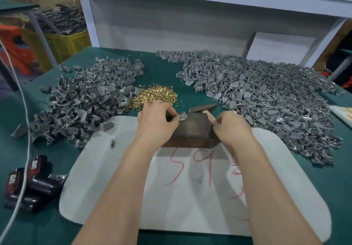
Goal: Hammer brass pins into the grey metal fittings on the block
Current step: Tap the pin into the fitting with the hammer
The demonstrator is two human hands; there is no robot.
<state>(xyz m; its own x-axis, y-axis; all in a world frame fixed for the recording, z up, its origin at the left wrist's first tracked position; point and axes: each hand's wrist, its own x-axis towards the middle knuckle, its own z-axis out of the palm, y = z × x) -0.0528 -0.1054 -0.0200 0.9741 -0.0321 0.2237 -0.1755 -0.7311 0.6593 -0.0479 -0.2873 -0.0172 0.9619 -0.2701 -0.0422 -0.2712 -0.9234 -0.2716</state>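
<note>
Status: work in progress, mid-cycle.

The block (192, 130) sits on a white mat (114, 168) at the centre of the green surface (162, 67). One grey fitting (182, 116) rests on the block's top at its 11 o'clock corner. The left hand (158, 122) has its grip pinched on this fitting, thumb and forefinger closed round it. Whether a pin is already seated in it is too small to tell.

The right hand (233, 128) lies at the block's 3 o'clock side. Its grip is curled round the handle of the hammer (203, 108), whose head lies low at the block's 12 o'clock edge, not raised to strike.

Stock: the loose brass pins (155, 97) form a pile at 11 o'clock from the block. The left heap (85, 101), at 9 to 10 o'clock, shows grey fittings with no brass, judged untreated. The right heap (276, 103), at 1 to 3 o'clock, shows brass glints among the grey, judged finished.

Assessment: the right heap is the larger, so well over half appears done. A substantial left heap and a good pile of pins are left, along with the piece in hand.
</note>
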